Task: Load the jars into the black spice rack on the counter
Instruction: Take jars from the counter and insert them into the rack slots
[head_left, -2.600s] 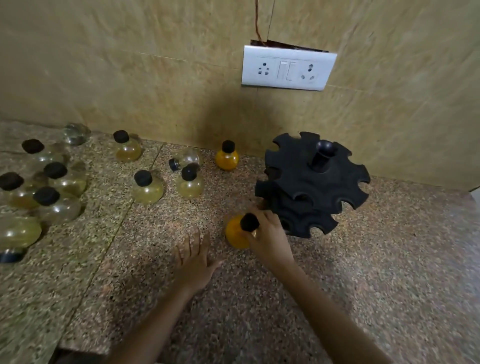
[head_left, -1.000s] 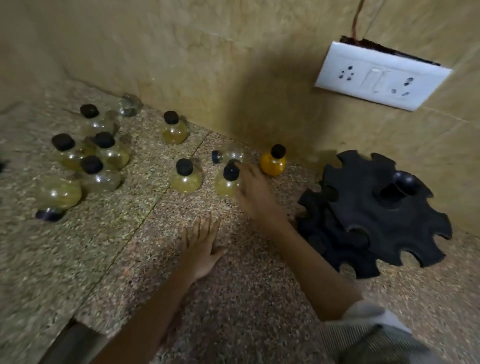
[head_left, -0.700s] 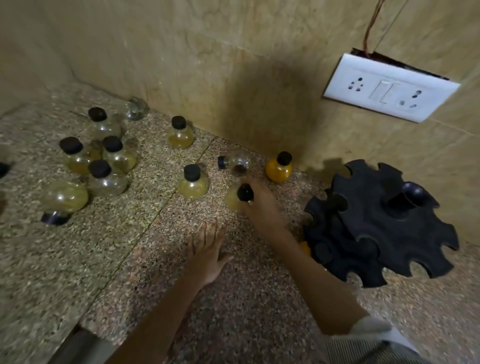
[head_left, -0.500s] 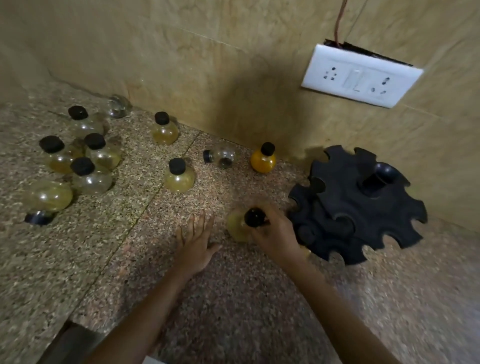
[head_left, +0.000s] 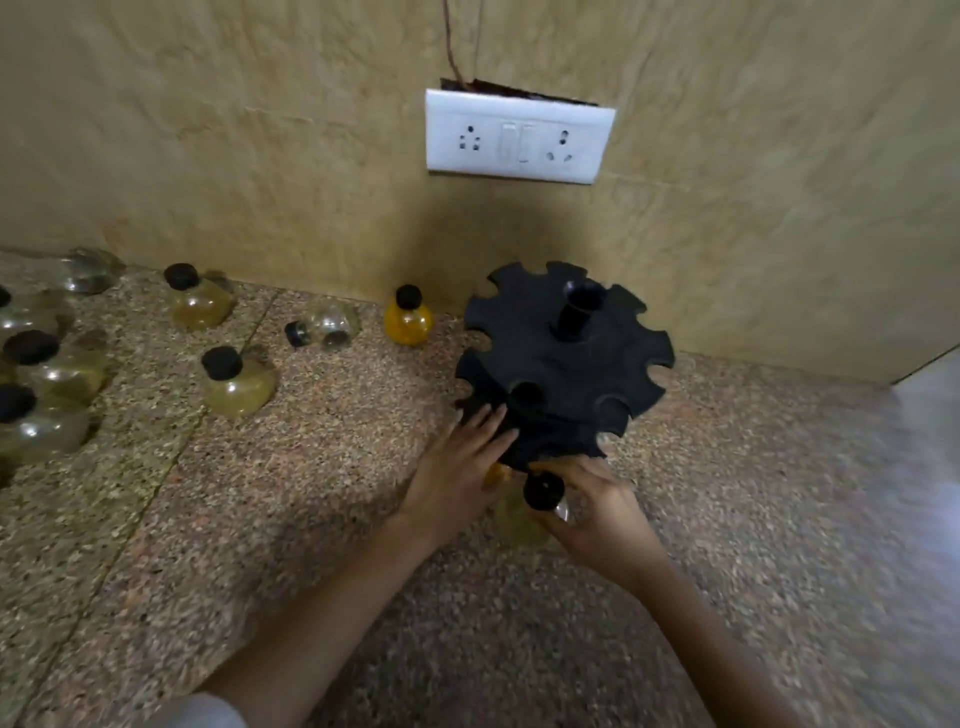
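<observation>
The black spice rack (head_left: 566, 364), two notched round tiers on a centre post, stands on the granite counter near the wall. My right hand (head_left: 597, 512) is shut on a pale yellow jar with a black cap (head_left: 543, 491) and holds it against the front edge of the lower tier. My left hand (head_left: 462, 467) lies flat with fingers apart on the lower tier's left edge. An orange jar (head_left: 496, 473) peeks out under the lower tier between my hands. More black-capped jars stand to the left, among them an orange one (head_left: 409, 317) and a yellowish one (head_left: 236, 384).
A clear jar (head_left: 324, 328) lies on its side by the wall. Several other jars crowd the far left edge (head_left: 47, 374). A white socket plate (head_left: 517, 136) hangs on the beige wall above the rack. Bare counter stretches to the right (head_left: 779, 493).
My right hand picked a pale yellow jar from the group and carried it right to the rack's front edge. My left hand left the counter and now rests on the rack.
</observation>
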